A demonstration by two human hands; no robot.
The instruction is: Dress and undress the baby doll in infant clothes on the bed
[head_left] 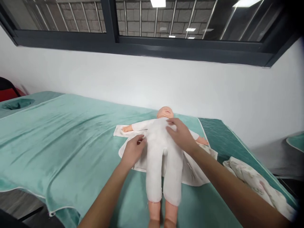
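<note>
A baby doll lies on its back, its soft white cloth body face up and its arms spread to both sides. Beneath it is a spread-out white garment, with one sleeve under the doll's arm at the left. My left hand is beside the doll's waist, fingers loosely curled and a gap showing between thumb and forefinger. On the doll's chest rests my right hand, thumb and fingers apart. Neither hand visibly grips anything, though the undersides of the fingers are hidden.
A green sheet with some creases covers the table. To the right, a crumpled patterned white cloth lies near the edge. Behind the table are a white wall and a dark-framed window. Something red shows at far left.
</note>
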